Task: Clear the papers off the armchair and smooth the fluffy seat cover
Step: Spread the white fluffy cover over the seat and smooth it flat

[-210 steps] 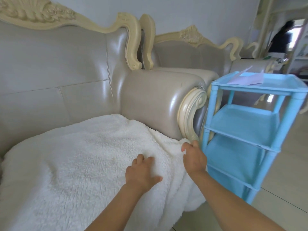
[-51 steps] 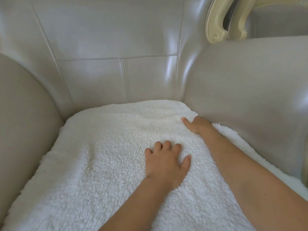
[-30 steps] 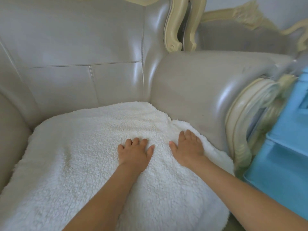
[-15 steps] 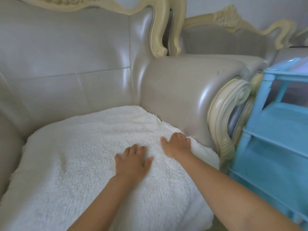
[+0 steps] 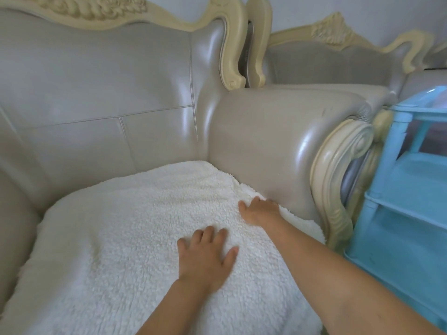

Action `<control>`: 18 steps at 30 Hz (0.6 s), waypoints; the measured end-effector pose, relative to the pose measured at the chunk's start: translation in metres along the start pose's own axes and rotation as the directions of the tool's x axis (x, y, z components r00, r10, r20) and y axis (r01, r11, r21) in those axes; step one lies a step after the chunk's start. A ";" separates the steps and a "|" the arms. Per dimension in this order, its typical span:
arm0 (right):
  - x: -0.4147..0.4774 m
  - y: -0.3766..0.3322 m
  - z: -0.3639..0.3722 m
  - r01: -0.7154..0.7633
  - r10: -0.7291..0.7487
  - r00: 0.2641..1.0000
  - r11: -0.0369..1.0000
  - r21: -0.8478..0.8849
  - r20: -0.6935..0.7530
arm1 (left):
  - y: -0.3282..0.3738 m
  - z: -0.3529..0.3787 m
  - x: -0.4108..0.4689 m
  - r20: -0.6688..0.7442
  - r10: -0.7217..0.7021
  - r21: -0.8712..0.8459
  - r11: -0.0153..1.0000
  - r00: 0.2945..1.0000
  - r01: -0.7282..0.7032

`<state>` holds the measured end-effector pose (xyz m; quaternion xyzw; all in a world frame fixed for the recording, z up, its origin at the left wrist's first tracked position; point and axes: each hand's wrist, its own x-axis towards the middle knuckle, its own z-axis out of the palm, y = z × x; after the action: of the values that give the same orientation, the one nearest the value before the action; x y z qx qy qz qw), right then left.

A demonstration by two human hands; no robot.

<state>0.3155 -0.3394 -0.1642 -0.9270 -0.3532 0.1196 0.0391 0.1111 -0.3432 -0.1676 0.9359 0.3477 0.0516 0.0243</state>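
There is a single view, from a wide-angle camera on the person's head, looking forward and down from close above the armchair (image 5: 125, 97) seat. It faces the backrest and the right armrest (image 5: 278, 131), with both forearms reaching in from the lower edge and straight lines bowed by the lens. At the right edge it catches part of a blue shelf unit (image 5: 406, 213), and a second chair (image 5: 333, 61) behind the armrest.

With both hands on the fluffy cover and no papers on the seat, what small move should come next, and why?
Probably tuck: the right hand is at the seat cover edge beside the armrest, so pressing it into that gap while the flat left hand pins the cover fits.
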 end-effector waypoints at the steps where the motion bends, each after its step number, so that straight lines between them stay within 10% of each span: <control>1: 0.004 -0.001 -0.001 -0.004 0.004 1.000 1.000 0.002 0.022 | 0.000 0.001 0.001 0.002 -0.001 0.000 1.000 1.000 0.001; 10: 0.021 -0.002 -0.010 0.007 -0.001 0.996 0.997 -0.077 0.084 | -0.002 0.003 0.006 0.053 -0.021 0.006 1.000 0.998 0.020; 18: 0.024 -0.013 0.007 0.131 -0.175 0.955 0.973 -0.190 -0.240 | 0.001 0.003 0.006 0.078 -0.028 0.037 0.999 0.997 0.025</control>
<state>0.3229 -0.3143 -0.1735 -0.9043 -0.4253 -0.0349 0.0134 0.1162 -0.3399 -0.1703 0.9328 0.3596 0.0081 0.0218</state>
